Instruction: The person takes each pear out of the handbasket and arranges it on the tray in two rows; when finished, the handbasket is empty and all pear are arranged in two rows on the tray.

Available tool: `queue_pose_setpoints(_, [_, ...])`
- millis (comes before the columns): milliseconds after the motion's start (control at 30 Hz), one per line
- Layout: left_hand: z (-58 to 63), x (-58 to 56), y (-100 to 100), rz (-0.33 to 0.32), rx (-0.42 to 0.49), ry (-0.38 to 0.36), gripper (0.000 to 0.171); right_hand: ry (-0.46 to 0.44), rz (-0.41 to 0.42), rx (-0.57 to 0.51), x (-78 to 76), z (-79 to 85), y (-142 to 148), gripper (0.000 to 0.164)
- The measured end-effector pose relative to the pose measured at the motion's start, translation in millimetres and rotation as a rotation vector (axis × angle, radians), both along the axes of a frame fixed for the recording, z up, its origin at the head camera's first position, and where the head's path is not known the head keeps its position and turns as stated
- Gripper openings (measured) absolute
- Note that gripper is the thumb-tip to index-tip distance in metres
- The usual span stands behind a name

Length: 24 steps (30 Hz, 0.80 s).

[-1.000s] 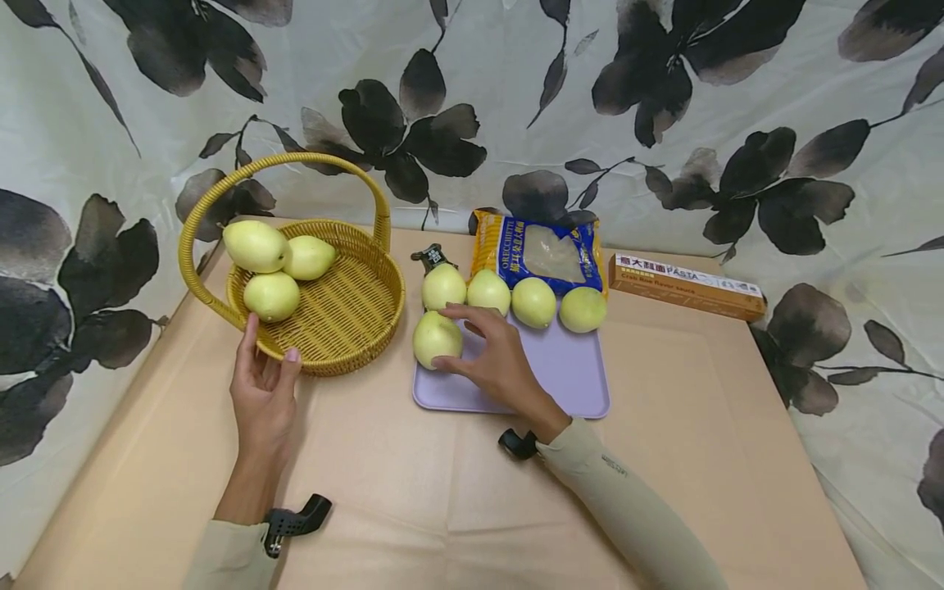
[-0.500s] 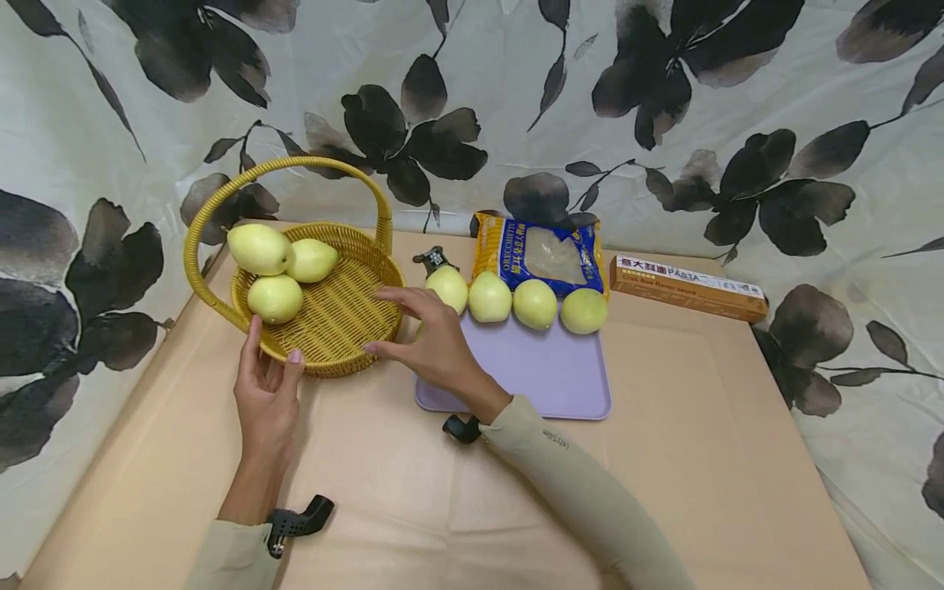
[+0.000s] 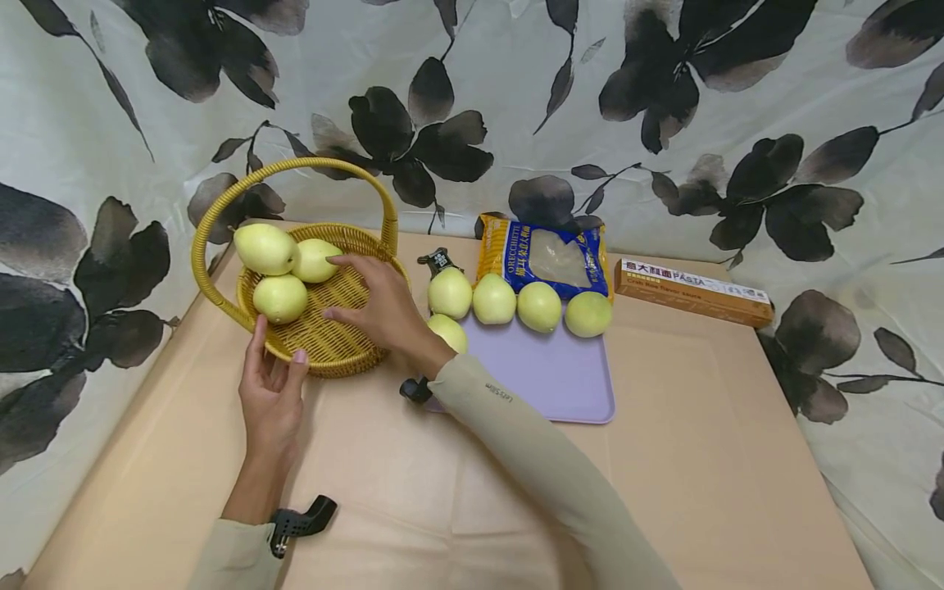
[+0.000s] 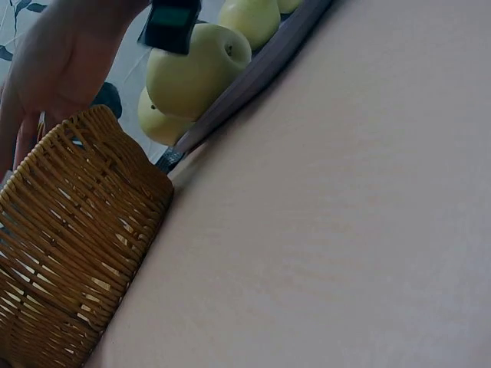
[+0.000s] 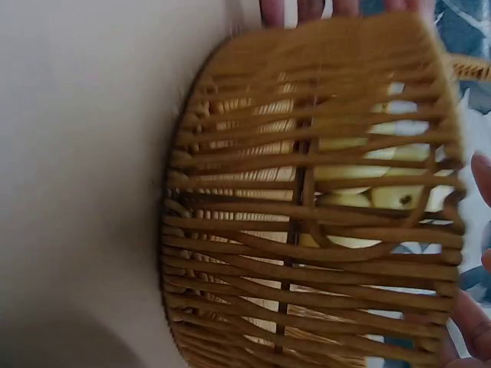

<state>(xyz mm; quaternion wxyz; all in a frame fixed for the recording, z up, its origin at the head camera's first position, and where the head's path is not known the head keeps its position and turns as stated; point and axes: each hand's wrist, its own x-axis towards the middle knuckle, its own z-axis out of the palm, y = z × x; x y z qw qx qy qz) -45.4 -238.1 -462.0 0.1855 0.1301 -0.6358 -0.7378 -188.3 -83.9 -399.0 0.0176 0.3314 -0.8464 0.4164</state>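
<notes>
Right hand [image 3: 379, 307] over wicker basket [image 3: 347, 365] — thumb and fingers spread apart, empty. Left hand [image 3: 271, 410] touching basket's near side, fingers pretty straight. Three pale green fruits [image 3: 280, 299] in basket's left part — five more fruits [image 3: 539, 307] on lilac tray [image 3: 549, 377].

Eight pale green fruits [image 3: 539, 307] show in all: three in the one basket [image 3: 339, 360] and five on the one tray [image 3: 549, 369]. There are one pasta bag [image 3: 556, 256], one long box [image 3: 693, 295], one small black object [image 3: 438, 260], one left hand [image 3: 271, 406], one right hand [image 3: 387, 310] and two black wrist devices [image 3: 298, 523].
</notes>
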Motion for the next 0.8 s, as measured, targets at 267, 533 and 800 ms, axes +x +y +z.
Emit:
queue_pose_setpoints(267, [0.9, 0.0, 0.1, 0.007, 0.006, -0.021, 0.078, -0.003, 0.003, 0.080, -22.2, -6.4, -24.6, 0.078])
queue_pose_setpoints(533, [0.5, 1.5, -1.2, 0.003, 0.001, -0.019, 0.078, 0.005, 0.067, 0.084, -30.1, -5.8, -47.1, 0.084])
queue_pose_setpoints(800, [-0.6, -0.1, -1.4, 0.003, -0.041, 0.002, 0.078, -0.004, 0.070, 0.105, -32.1, -4.0, -66.5, 0.086])
